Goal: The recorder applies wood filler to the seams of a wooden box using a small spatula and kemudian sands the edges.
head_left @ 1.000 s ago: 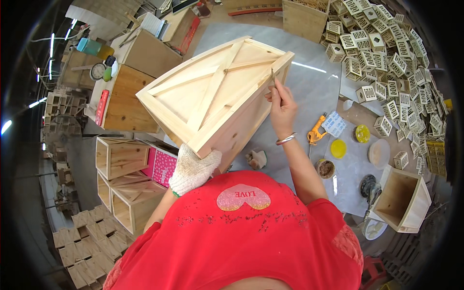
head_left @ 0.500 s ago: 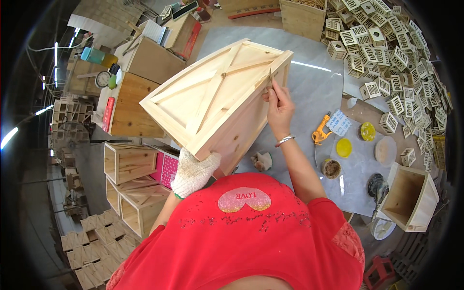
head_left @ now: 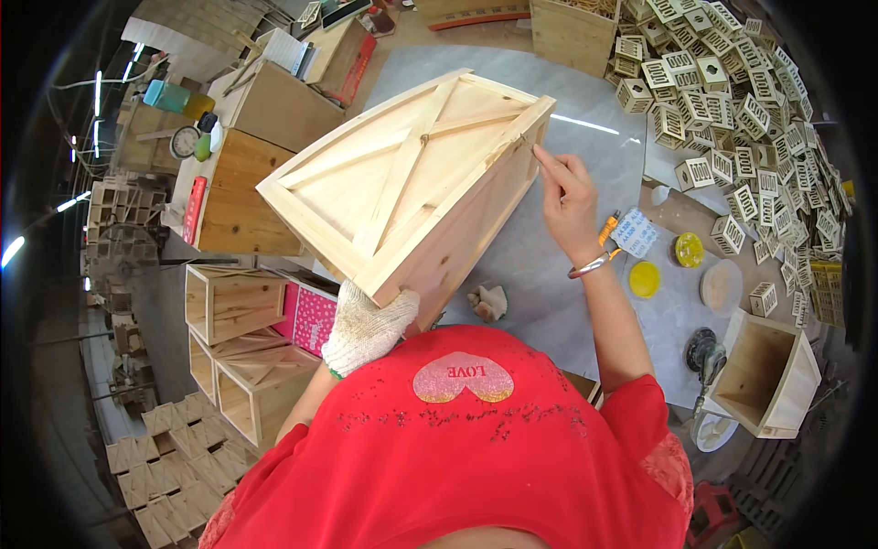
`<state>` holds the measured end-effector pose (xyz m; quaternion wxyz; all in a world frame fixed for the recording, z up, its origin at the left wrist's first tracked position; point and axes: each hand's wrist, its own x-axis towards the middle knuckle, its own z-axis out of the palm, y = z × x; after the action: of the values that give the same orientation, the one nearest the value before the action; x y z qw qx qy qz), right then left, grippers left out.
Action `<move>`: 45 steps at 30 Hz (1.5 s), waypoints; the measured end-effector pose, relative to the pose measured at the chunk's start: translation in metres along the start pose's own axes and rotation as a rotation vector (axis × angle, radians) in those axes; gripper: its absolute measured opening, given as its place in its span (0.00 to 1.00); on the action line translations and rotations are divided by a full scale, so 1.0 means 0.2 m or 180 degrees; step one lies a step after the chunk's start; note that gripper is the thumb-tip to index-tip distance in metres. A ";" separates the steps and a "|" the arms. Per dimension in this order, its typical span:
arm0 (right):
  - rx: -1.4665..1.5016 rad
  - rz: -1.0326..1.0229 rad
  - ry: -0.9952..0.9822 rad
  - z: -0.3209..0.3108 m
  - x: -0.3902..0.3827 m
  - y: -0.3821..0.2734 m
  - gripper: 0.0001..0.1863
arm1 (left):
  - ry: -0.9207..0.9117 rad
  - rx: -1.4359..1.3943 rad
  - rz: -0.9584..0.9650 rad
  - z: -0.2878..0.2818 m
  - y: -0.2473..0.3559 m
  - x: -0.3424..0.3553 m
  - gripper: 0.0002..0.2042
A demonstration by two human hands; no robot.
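Note:
A pale wooden crate (head_left: pixel 439 201) with crossed battens on its top face is held tilted above the grey worktop. My left hand (head_left: pixel 366 325), in a knitted white glove, grips its lower left corner. My bare right hand (head_left: pixel 567 197), with a bracelet at the wrist, is pinched at the crate's upper right edge around a thin small tool (head_left: pixel 525 141), mostly hidden by the fingers. A loose glove (head_left: pixel 487 303) lies below the crate. Right of it are an orange-handled tool (head_left: pixel 611 229), a yellow lid (head_left: pixel 645 280), a yellow tub (head_left: pixel 688 250) and a translucent container (head_left: pixel 721 289).
Several small slotted wooden boxes (head_left: pixel 732 128) are piled at right. An open crate (head_left: pixel 759 371) stands beside a dark power tool (head_left: pixel 702 352). At left are stacked crates (head_left: pixel 233 302), a pink patterned box (head_left: pixel 311 325) and a wooden cabinet (head_left: pixel 251 192). More wooden pieces (head_left: pixel 178 462) fill the lower left.
My right hand and forearm have moved to the right along the crate's upper edge, keeping their pinch. The crate and my gloved left hand stay nearly in place.

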<state>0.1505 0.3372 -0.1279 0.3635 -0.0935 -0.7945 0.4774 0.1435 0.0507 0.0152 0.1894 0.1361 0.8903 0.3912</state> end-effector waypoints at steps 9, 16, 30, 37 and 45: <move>-0.0189 -0.0199 -0.0642 -0.08 0.07 0.01 0.15 | 0.0109 -0.0005 0.0145 0.01 0.04 -0.01 0.18; -0.0145 0.0059 -0.0954 -0.20 0.11 -0.07 0.14 | 0.0148 -0.0152 0.0185 0.02 0.04 -0.01 0.19; -0.0077 -0.0092 -0.1348 -0.16 0.15 -0.17 0.13 | 0.0046 -0.0038 0.0261 0.02 0.04 -0.01 0.19; -0.0221 0.0162 -0.0686 -0.08 0.14 -0.01 0.15 | 0.0132 -0.0005 0.0502 0.04 0.04 0.00 0.17; 0.0512 0.0099 -0.0847 0.02 -0.04 -0.24 0.15 | -0.0147 0.0052 -0.0207 0.00 0.06 0.01 0.23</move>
<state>0.1631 0.3063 -0.0930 0.2538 -0.0123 -0.7933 0.5533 0.1433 0.0596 0.0246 0.2214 0.1177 0.8928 0.3743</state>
